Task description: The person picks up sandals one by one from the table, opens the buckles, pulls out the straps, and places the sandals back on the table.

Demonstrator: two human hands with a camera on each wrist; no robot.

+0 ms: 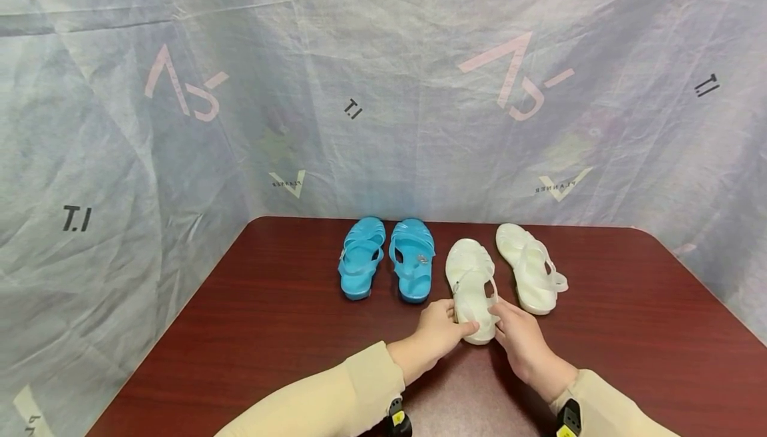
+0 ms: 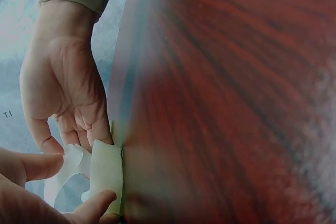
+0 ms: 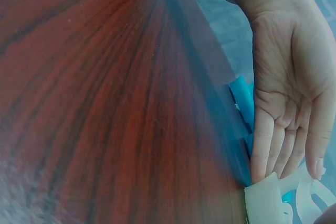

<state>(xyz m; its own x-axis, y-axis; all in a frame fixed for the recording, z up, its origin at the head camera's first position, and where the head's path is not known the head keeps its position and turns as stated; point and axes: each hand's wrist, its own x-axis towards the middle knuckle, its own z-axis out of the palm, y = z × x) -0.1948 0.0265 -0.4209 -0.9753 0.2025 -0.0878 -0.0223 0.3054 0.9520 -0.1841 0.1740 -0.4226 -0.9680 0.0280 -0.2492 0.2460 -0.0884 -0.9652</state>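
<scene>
A white jelly sandal (image 1: 470,284) lies on the table with its toe pointing away and its heel toward me. My left hand (image 1: 439,328) grips it at the left of the heel, the thumb laid across the insole. From the other side, my right hand (image 1: 522,340) holds the heel's right edge near the loose ankle strap. The right wrist view shows that right hand (image 3: 289,82) with long, nearly straight fingers beside the heel and its thumb at the strap. Close up, the sandal's heel (image 2: 106,169) sits between both hands.
A second white sandal (image 1: 527,267) lies slanted just to the right, its strap hanging out sideways. Two blue sandals, one left (image 1: 361,257) and one right (image 1: 412,257), stand side by side farther left. The dark red table (image 1: 269,330) ends at a grey printed cloth (image 1: 383,90).
</scene>
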